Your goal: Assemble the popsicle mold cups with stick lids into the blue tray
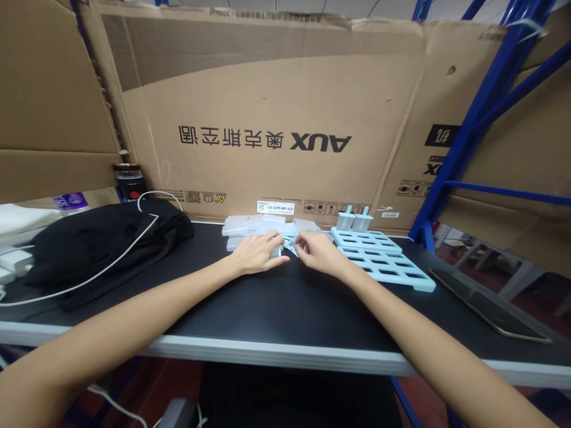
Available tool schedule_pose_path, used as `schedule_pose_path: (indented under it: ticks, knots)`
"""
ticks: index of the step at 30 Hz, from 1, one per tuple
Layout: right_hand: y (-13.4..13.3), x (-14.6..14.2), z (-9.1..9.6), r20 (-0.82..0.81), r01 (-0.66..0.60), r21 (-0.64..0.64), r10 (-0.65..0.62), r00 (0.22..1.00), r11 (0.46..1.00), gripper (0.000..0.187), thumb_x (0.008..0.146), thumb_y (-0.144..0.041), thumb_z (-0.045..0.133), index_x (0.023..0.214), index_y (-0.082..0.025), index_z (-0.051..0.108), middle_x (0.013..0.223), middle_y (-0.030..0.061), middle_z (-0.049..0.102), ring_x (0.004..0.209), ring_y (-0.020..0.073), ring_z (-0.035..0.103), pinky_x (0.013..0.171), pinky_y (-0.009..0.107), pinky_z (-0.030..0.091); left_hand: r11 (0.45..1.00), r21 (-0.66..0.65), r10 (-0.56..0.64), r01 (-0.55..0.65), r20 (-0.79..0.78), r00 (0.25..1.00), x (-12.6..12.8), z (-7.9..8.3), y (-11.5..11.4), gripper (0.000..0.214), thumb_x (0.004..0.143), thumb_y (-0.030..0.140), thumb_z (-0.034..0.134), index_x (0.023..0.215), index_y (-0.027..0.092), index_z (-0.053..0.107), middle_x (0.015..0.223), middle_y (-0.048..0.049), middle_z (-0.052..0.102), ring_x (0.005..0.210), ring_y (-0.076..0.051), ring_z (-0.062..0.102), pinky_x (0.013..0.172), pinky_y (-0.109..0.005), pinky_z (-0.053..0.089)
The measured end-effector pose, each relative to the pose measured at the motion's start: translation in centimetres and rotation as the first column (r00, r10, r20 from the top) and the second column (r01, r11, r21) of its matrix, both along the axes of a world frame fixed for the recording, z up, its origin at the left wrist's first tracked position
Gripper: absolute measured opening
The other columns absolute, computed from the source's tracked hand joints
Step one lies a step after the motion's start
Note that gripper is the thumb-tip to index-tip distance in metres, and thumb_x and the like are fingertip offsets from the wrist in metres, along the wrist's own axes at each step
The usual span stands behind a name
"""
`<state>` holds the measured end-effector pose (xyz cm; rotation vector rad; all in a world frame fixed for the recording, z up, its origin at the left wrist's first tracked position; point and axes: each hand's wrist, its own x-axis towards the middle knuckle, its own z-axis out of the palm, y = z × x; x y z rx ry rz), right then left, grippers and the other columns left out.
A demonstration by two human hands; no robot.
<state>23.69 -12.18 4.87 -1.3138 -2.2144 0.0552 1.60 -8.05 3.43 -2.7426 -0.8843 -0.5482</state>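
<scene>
My left hand (261, 252) is curled round a translucent popsicle mould cup (276, 252), mostly hidden by the fingers. Close beside it, my right hand (319, 252) has thumb and fingers pinched at a light-blue popsicle stick (294, 242), partly covered by the fingertips. More light-blue sticks (288, 242) lie in the gap between the hands. Behind both hands is a pile of frosted clear mould cups (238, 225). To the right sits a light-blue slotted rack (388, 261), with two capped popsicle moulds (354, 220) upright at its far end.
The black tabletop (276, 315) has a grey front edge. A black cloth bag (107, 238) with a white cable (129, 246) lies at the left, near a dark jar (129, 180). A phone (488, 303) rests at the right. A cardboard panel (267, 89) and blue shelf posts (464, 139) stand behind.
</scene>
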Motion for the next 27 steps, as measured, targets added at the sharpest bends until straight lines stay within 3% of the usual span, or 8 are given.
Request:
schedule_pose_path:
  ticks: [3, 6, 10, 18, 23, 27]
  knots:
    - [0.7, 1.1, -0.6, 0.211, 0.039, 0.021, -0.043, 0.977, 0.999, 0.013, 0.083, -0.028, 0.063, 0.089, -0.016, 0.061, 0.086, 0.0086, 0.069, 0.074, 0.0195, 0.062, 0.066, 0.029, 0.040, 0.997, -0.017, -0.074, 0.074, -0.008, 0.997, -0.1, -0.2, 0.3, 0.051, 0.097, 0.063, 0.029, 0.118, 0.022, 0.051, 0.127, -0.0068, 0.056, 0.089, -0.021, 0.061, 0.060, -0.028, 0.039]
    - [1.5, 1.5, -1.4, 0.296, 0.056, -0.035, -0.043, 0.954, 0.998, 0.009, 0.080, -0.024, 0.065, 0.085, -0.017, 0.061, 0.084, 0.0073, 0.069, 0.074, 0.0195, 0.061, 0.064, 0.027, 0.038, 0.992, 0.000, -0.125, 0.125, -0.029, 0.992, -0.1, -0.3, 0.4, 0.048, 0.099, 0.060, 0.026, 0.116, 0.024, 0.053, 0.136, -0.0056, 0.050, 0.091, -0.020, 0.060, 0.060, -0.027, 0.039]
    - [2.0, 1.4, -2.1, 0.299, 0.076, -0.030, -0.064, 0.952, 0.997, 0.002, 0.081, -0.018, 0.060, 0.083, -0.018, 0.061, 0.082, 0.0062, 0.068, 0.075, 0.0184, 0.060, 0.065, 0.026, 0.038, 0.987, -0.012, -0.162, 0.162, -0.031, 0.986, -0.3, -0.3, 0.3, 0.045, 0.099, 0.059, 0.028, 0.111, 0.024, 0.054, 0.137, -0.0052, 0.049, 0.082, -0.018, 0.059, 0.060, -0.028, 0.039]
    - [1.6, 0.8, -2.7, 0.316, 0.130, 0.033, -0.134, 0.939, 0.991, 0.018, 0.088, -0.031, 0.058, 0.095, -0.016, 0.064, 0.098, 0.0117, 0.065, 0.085, 0.0209, 0.061, 0.074, 0.029, 0.041, 0.961, -0.076, -0.257, 0.267, 0.121, 0.959, -0.1, -0.6, 0.3, 0.042, 0.095, 0.059, 0.040, 0.109, 0.020, 0.049, 0.130, -0.0098, 0.054, 0.078, -0.018, 0.058, 0.067, -0.030, 0.042]
    - [1.6, 0.7, -2.5, 0.302, 0.134, 0.009, -0.131, 0.944, 0.991, 0.010, 0.084, -0.018, 0.056, 0.090, -0.016, 0.063, 0.094, 0.0118, 0.067, 0.084, 0.0217, 0.063, 0.072, 0.028, 0.041, 0.963, -0.077, -0.245, 0.259, 0.152, 0.958, -0.1, -0.9, 0.3, 0.032, 0.094, 0.051, 0.045, 0.104, 0.021, 0.050, 0.118, -0.0075, 0.059, 0.078, -0.016, 0.057, 0.070, -0.029, 0.043]
    - [2.0, 1.2, -2.7, 0.182, 0.118, -0.056, -0.106, 0.978, 0.991, 0.020, 0.076, -0.012, 0.059, 0.095, -0.016, 0.061, 0.086, 0.0078, 0.069, 0.075, 0.0191, 0.062, 0.064, 0.026, 0.040, 0.979, -0.120, -0.142, 0.167, 0.193, 0.971, -0.3, -1.4, 0.6, 0.036, 0.092, 0.049, 0.047, 0.115, 0.021, 0.047, 0.095, -0.0035, 0.061, 0.069, -0.017, 0.056, 0.070, -0.033, 0.046]
